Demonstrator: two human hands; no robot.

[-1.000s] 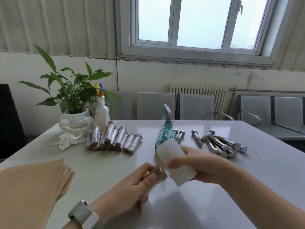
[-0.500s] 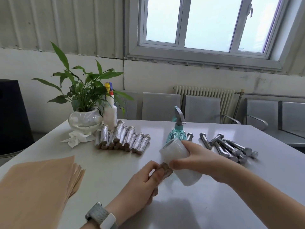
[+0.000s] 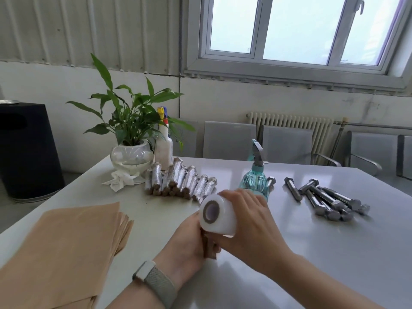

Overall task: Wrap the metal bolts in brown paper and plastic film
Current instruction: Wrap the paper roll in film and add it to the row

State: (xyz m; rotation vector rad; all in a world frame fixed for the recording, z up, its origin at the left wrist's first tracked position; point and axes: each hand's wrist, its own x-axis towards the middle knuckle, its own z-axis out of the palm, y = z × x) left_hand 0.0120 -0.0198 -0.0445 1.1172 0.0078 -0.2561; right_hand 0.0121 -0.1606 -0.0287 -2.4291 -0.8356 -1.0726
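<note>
Compared with half a second ago, the roll of plastic film [image 3: 217, 216] has swung round: its open cardboard core, which then faced up and away, now faces the camera and slightly left, and the roll sits higher over the paper-wrapped bolt [image 3: 208, 247] rather than beside it. The view has also shifted, so the stack of brown paper [image 3: 64, 250] fills more of the lower left.

The right hand [image 3: 249, 221] grasps the roll from the far side, fingers curled over its top. The left hand [image 3: 189, 244] is closed around the wrapped bolt, just above the tabletop [image 3: 312, 253] near its front edge. The bolt's long axis runs roughly upright, tilted a little, its lower end pointing down toward the tabletop; the roll's axis points toward the viewer.

Most of the bolt is hidden by the left palm and the roll; only a brown strip shows between them, and whether film already covers it cannot be made out. Farther back lie a row of finished wrapped bolts [image 3: 182, 181] and, to the right, a pile of bare bolts [image 3: 327, 201]. A blue spray bottle [image 3: 255, 181] stands between them, partly behind the right hand.
</note>
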